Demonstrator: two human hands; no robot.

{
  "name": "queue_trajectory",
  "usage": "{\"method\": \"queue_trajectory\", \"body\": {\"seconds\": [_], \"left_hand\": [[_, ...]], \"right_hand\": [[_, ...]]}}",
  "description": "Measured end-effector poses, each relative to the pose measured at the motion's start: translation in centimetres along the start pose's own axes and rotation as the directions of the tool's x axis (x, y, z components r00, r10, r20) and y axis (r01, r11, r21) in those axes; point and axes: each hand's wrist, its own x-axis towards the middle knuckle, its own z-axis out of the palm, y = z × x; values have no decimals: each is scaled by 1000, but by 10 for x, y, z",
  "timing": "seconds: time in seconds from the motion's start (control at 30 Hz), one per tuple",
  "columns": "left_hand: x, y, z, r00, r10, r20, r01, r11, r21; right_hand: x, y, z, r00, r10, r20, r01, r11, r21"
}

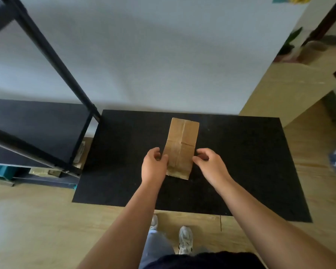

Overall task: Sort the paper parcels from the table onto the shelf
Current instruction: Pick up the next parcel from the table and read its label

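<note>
From the head view, a flat, creased brown paper parcel (180,148) lies mid-way across the black tabletop (250,162). The left hand (153,164) pinches its near left edge; the right hand (208,162), fingers curled but apart, sits just beside the right edge. This looks like the pick-up step; next comes lifting it toward the black metal shelf (37,123) at left.

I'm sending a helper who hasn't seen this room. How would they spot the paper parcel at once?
Find the black table against the white wall. The parcel lies near its middle, between the left hand and right hand. It is the only thing there: flat, brown, creased paper.
</note>
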Motion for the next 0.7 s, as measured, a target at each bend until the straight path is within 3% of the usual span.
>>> {"method": "queue_trajectory", "body": {"seconds": [0.53,0.7], "left_hand": [[-13,-16,-4,1000,5,11,-5,1000,5],[-16,-11,-7,997,38,66,-39,999,11]], "right_hand": [[-12,13,9,995,-90,31,93,986,-137],[-12,10,5,979,-204,-15,200,970,-138]]}}
